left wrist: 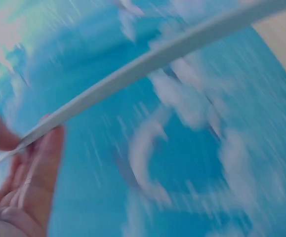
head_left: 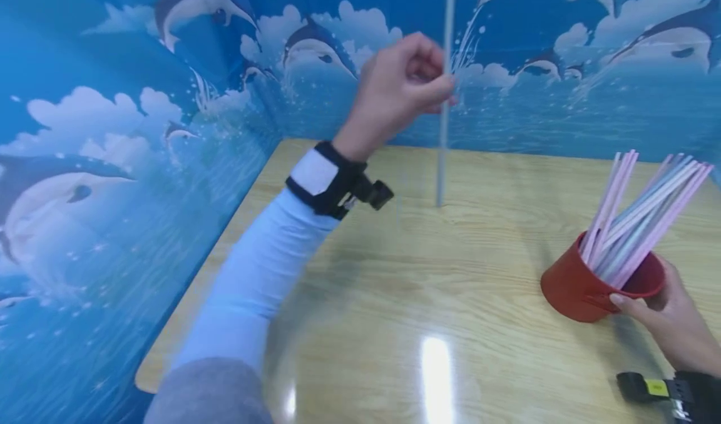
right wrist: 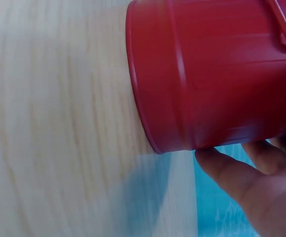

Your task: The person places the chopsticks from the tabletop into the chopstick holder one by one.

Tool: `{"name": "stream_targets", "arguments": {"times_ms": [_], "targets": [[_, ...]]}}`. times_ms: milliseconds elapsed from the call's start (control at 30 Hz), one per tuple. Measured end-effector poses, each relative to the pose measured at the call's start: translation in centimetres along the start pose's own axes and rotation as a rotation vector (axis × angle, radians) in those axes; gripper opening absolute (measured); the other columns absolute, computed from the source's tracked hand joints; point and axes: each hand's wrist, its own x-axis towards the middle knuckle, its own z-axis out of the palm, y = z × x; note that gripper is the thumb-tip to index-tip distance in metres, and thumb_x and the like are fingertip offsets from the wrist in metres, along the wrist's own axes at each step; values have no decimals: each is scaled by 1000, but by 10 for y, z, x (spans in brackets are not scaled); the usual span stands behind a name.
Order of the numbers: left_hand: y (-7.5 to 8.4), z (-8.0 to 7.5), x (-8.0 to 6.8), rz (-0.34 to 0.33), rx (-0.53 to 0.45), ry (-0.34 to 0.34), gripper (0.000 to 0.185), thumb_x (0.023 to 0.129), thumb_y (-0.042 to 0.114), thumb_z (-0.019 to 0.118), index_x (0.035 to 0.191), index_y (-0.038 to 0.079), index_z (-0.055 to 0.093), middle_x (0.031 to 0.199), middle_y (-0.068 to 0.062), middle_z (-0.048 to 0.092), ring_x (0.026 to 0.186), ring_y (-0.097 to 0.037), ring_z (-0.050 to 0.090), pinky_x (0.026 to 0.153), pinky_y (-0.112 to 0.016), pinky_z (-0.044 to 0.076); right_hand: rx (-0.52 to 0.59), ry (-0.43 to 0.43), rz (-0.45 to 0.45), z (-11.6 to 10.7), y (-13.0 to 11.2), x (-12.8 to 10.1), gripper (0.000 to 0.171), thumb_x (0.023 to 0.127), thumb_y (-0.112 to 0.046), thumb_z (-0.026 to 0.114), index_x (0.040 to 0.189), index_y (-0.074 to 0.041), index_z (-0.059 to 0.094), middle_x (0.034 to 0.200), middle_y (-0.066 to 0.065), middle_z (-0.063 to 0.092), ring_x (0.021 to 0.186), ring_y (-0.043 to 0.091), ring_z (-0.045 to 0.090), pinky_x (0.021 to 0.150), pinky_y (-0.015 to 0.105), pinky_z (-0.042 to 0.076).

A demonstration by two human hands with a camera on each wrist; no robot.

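Observation:
My left hand [head_left: 402,86] pinches a long, thin, pale blue stick [head_left: 442,167] that looks like a straw. The stick hangs upright over the far part of the table, its upper end beyond the top of the head view. In the left wrist view, thumb and fingers [left wrist: 41,173] meet around it. At the right, my right hand [head_left: 670,317] grips a red bucket [head_left: 574,286] by its side, the thumb at the rim. Several similar sticks [head_left: 636,223] in pink, white and pale blue lean out of the bucket. A wire handle [right wrist: 284,24] shows on the bucket's side.
Under both hands lies a light wood-grain table [head_left: 383,286] with bright glare near its front. A blue sheet [head_left: 349,111] printed with dolphins and clouds stands along the table's back and left edges.

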Motion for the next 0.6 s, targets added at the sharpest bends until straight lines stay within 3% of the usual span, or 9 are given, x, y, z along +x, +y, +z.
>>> {"name": "stream_targets", "arguments": {"times_ms": [100,200,300,433,600], "targets": [[26,35,18,193,-70,-14,19,78,3,56,94,-2,46,88,-11,58,78,-9,59,71,-10,45,-107,-28,73,3,-2,3,77,81,-11,54,133,-29,0,134,-6,22,116,-5,25,78,-3,27],[33,75,28,256,-97,-71,23,78,4,57,96,-1,45,92,-8,57,83,-3,57,74,-4,40,-77,-63,81,8,-9,7,76,82,-12,52,133,-31,-1,138,-5,16,121,-3,19,81,-3,25],[26,114,30,199,-46,-162,25,78,10,58,98,4,45,94,-2,57,83,4,55,73,0,36,-3,-94,34,12,-18,9,76,82,-5,51,134,-27,1,134,-4,20,116,-5,24,77,-1,29],[-2,162,23,78,95,-320,26,78,20,59,99,14,44,92,10,55,82,11,51,71,1,35,108,-104,-9,14,-25,10,75,79,3,50,134,-23,6,124,-6,28,106,-6,33,73,0,33],[-39,202,10,-44,173,-412,24,77,26,59,95,21,44,88,18,50,80,14,46,67,1,34,146,-108,-27,12,-26,9,74,79,5,49,134,-21,7,120,-9,30,102,-6,35,71,1,35]]}}
